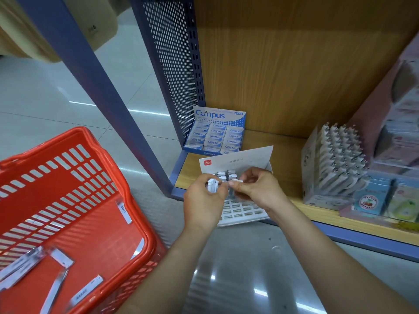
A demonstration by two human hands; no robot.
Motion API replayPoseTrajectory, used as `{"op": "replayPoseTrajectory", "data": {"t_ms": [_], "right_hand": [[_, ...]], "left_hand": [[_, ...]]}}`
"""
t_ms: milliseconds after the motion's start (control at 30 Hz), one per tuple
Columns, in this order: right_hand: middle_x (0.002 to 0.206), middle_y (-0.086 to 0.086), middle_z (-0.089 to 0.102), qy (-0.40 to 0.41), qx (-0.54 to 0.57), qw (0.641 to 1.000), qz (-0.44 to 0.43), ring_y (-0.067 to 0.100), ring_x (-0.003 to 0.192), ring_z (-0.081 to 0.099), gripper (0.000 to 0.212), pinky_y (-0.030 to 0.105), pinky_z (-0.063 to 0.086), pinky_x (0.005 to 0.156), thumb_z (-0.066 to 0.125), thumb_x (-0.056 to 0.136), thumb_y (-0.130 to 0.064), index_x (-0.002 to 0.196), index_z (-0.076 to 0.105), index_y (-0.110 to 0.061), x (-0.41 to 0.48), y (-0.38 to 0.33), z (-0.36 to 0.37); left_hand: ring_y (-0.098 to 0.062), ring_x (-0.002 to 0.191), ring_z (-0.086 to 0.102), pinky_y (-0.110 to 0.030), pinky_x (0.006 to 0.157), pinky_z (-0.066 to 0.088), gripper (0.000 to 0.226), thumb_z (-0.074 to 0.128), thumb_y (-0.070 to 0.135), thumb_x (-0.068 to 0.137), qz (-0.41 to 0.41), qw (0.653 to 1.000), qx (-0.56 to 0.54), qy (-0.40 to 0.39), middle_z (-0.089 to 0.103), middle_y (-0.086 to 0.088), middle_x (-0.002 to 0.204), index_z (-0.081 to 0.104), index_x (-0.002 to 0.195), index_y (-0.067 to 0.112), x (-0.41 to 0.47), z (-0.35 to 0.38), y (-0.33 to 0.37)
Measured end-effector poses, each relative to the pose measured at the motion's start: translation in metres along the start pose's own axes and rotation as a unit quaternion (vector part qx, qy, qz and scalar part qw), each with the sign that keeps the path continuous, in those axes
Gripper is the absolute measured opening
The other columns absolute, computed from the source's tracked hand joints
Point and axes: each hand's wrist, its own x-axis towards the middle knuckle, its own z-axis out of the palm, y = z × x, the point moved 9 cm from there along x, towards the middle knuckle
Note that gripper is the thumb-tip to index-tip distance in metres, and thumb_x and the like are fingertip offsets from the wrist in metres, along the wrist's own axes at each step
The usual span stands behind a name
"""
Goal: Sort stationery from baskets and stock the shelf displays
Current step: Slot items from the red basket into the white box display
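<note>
a bundle of small white cases sits in the left hand, whose fingers are curled round it with the thumb on top, so only the ends of the cases show above the fist. just beside it the right hand pinches one more small white piece between thumb and forefinger, the other fingers loosely folded behind; the two hands nearly touch at the fingertips. both are held right over a white slotted display tray, which lies at the front of the lowest wooden shelf with its near end over the shelf's blue lip. a few like cases stand in the tray's rear slots, just behind the hands, while the front rows of slots show open. the tray's upright white backing card carries a red logo at its left corner and a line of print too small to read. behind the tray, in the shelf's back left corner, is a blue and white campus box full of small boxed pieces in rows. to the right, apart from the tray, stands a clear display box of white pens, tips up, and beyond it blurred pastel packets. a perforated blue side panel and a blue post frame the shelf on the left. on the pale tiled floor left of the arms stands a red plastic basket with several slim white packs lying loose on its bottom.
</note>
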Motion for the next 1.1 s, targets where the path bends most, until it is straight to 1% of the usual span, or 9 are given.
{"op": "replayPoseTrajectory", "data": {"t_ms": [167, 367, 500, 600, 733, 867, 933, 1000, 1100], "right_hand": [[0.071, 0.010, 0.063, -0.020, 0.069, 0.996, 0.045, 0.020, 0.071, 0.060, 0.013, 0.033, 0.056, 0.076, 0.072, 0.082, -0.001, 0.077, 0.061, -0.006, -0.002, 0.014, 0.006], [0.072, 0.009, 0.069, -0.035, 0.137, 0.986, 0.088, 0.020, 0.079, 0.064, 0.016, 0.040, 0.054, 0.090, 0.073, 0.084, -0.015, 0.075, 0.063, -0.008, -0.007, 0.024, 0.005], [0.077, 0.014, 0.068, -0.015, 0.117, 0.990, 0.079, 0.022, 0.074, 0.063, 0.019, 0.040, 0.056, 0.083, 0.077, 0.081, -0.016, 0.078, 0.062, -0.006, -0.003, 0.024, 0.004], [0.066, 0.008, 0.062, 0.037, 0.049, 0.997, 0.046, 0.021, 0.063, 0.059, 0.023, 0.035, 0.054, 0.067, 0.080, 0.078, -0.018, 0.074, 0.061, -0.007, 0.000, 0.021, -0.003], [0.056, 0.002, 0.062, 0.075, 0.002, 0.997, 0.029, 0.023, 0.058, 0.061, 0.029, 0.043, 0.056, 0.066, 0.081, 0.076, -0.027, 0.074, 0.058, -0.010, -0.003, 0.019, -0.005], [0.078, 0.006, 0.062, 0.095, 0.003, 0.995, 0.042, 0.019, 0.063, 0.064, 0.035, 0.041, 0.057, 0.068, 0.074, 0.082, -0.039, 0.089, 0.056, -0.010, -0.020, 0.004, -0.015], [0.087, 0.008, 0.062, 0.036, 0.051, 0.994, 0.091, 0.019, 0.071, 0.066, 0.036, 0.035, 0.055, 0.067, 0.063, 0.089, -0.047, 0.098, 0.058, -0.012, -0.037, -0.001, -0.012], [0.093, 0.011, 0.067, -0.107, 0.089, 0.981, 0.137, 0.023, 0.077, 0.069, 0.034, 0.037, 0.058, 0.071, 0.058, 0.092, -0.045, 0.106, 0.061, -0.014, -0.061, -0.003, 0.009], [0.095, 0.008, 0.072, -0.224, 0.135, 0.956, 0.130, 0.022, 0.081, 0.071, 0.026, 0.038, 0.058, 0.072, 0.057, 0.096, -0.030, 0.118, 0.062, -0.018, -0.089, -0.006, 0.032]], "left_hand": [[-0.015, 0.047, 0.050, -0.039, 0.057, 0.054, 0.012, 0.072, 0.021, 0.081, -0.022, 0.995, -0.027, -0.091, 0.067, 0.002, 0.061, 0.066, 0.071, 0.017, 0.004, 0.025, 0.009], [-0.016, 0.043, 0.046, -0.029, 0.051, 0.045, 0.008, 0.069, 0.011, 0.081, -0.057, 0.990, -0.051, -0.118, 0.070, -0.016, 0.072, 0.068, 0.074, 0.014, 0.005, 0.031, 0.003], [-0.013, 0.044, 0.046, -0.022, 0.044, 0.043, 0.008, 0.068, 0.011, 0.085, -0.079, 0.987, -0.070, -0.119, 0.069, -0.011, 0.072, 0.067, 0.081, 0.018, 0.001, 0.025, -0.002], [-0.016, 0.046, 0.047, -0.023, 0.043, 0.042, 0.010, 0.063, 0.006, 0.086, -0.098, 0.986, -0.109, -0.084, 0.071, -0.011, 0.073, 0.066, 0.090, 0.015, 0.003, 0.014, -0.008], [-0.015, 0.044, 0.044, -0.023, 0.042, 0.040, 0.006, 0.061, 0.012, 0.092, -0.108, 0.977, -0.168, -0.082, 0.065, -0.013, 0.069, 0.064, 0.089, 0.008, -0.006, 0.012, -0.007], [-0.015, 0.043, 0.044, -0.022, 0.042, 0.041, 0.018, 0.058, 0.026, 0.097, -0.195, 0.927, -0.308, -0.092, 0.053, -0.007, 0.062, 0.061, 0.089, 0.010, -0.023, 0.024, -0.009], [-0.016, 0.046, 0.047, -0.023, 0.048, 0.046, 0.021, 0.057, 0.030, 0.097, -0.235, 0.889, -0.382, -0.087, 0.054, -0.007, 0.062, 0.061, 0.088, 0.011, -0.028, 0.032, -0.008], [-0.020, 0.056, 0.057, -0.032, 0.063, 0.053, 0.022, 0.055, 0.030, 0.098, -0.238, 0.870, -0.423, -0.084, 0.060, -0.010, 0.071, 0.062, 0.090, 0.011, -0.031, 0.037, -0.003], [-0.018, 0.061, 0.064, -0.035, 0.064, 0.055, 0.026, 0.050, 0.031, 0.100, -0.154, 0.921, -0.348, -0.081, 0.065, -0.005, 0.072, 0.060, 0.090, 0.009, -0.031, 0.033, 0.011]]}}
